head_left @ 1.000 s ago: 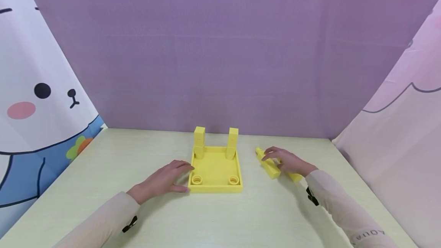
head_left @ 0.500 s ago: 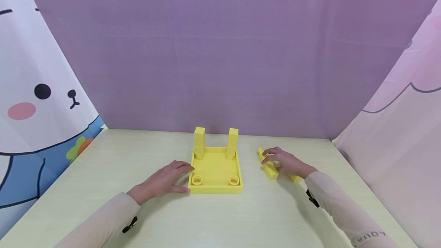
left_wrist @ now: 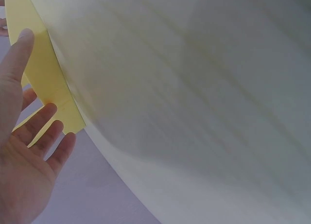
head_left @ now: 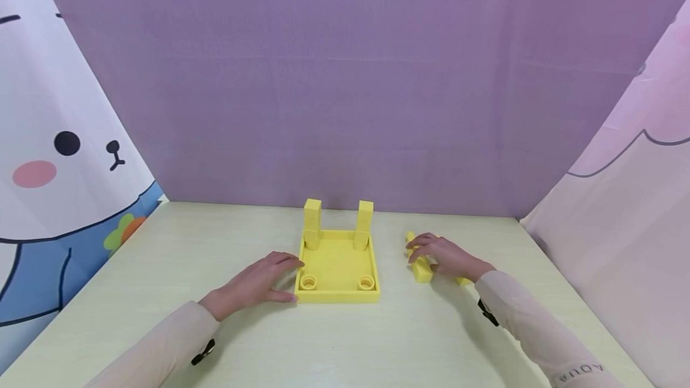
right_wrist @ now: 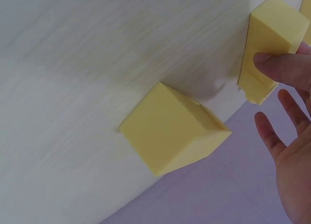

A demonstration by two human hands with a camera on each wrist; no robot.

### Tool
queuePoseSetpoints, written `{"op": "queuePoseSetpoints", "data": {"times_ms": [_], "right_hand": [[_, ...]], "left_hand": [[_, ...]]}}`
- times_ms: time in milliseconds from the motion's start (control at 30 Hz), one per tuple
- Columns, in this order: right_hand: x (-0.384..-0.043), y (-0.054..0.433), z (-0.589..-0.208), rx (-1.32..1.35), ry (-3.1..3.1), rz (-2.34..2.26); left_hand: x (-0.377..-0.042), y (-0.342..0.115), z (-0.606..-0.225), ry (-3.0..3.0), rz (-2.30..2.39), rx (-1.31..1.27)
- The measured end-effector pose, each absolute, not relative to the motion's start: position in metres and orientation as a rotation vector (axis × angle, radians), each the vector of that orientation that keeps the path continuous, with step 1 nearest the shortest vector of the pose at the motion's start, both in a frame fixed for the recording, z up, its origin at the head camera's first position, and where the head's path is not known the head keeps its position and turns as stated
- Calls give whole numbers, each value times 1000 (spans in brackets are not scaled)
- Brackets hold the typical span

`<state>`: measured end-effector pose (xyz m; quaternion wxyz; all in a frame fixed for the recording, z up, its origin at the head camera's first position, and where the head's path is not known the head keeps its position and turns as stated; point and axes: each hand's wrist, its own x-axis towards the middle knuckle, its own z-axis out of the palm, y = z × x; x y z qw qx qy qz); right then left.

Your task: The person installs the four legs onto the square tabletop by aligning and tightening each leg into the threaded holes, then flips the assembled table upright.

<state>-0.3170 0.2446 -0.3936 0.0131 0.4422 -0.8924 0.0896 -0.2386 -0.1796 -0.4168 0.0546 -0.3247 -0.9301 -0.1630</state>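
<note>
1. Pinches a yellow bar (head_left: pixel 423 272) between thumb and fingers of the right hand (head_left: pixel 444 255), in a narrow grip, right of the tray; hard to say whether lifted clear.
2. Shows a second bar (right_wrist: pixel 167 131) just beside, loose and untouched (mostly hidden by the same hand in the head view).
3. Counts as done, to judge by the tray (head_left: pixel 336 296): a left post (head_left: pixel 312 223) and a right post (head_left: pixel 363 223), both upright at the far corners.
4. Counts as left: a left socket (head_left: pixel 308 282) and a right socket (head_left: pixel 366 282), both unfilled at the near corners. Seems about half finished.
5. Steadies the tray, apparently, with the left hand (head_left: pixel 253 282), spread fairly wide, touching the left side and near-left corner.
6. Sits on a pale table (head_left: pixel 334 346) before a purple cloth (head_left: pixel 345 88).
</note>
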Motion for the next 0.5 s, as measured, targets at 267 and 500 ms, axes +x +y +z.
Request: {"op": "queuePoseSetpoints", "data": {"times_ms": [267, 500], "right_hand": [[-321, 244, -396, 1419, -2721, 206], [-320, 240, -393, 1423, -2716, 185]], "left_hand": [[-238, -179, -416, -2815, -496, -999], [-238, -180, -416, -2808, -494, -1004]]}}
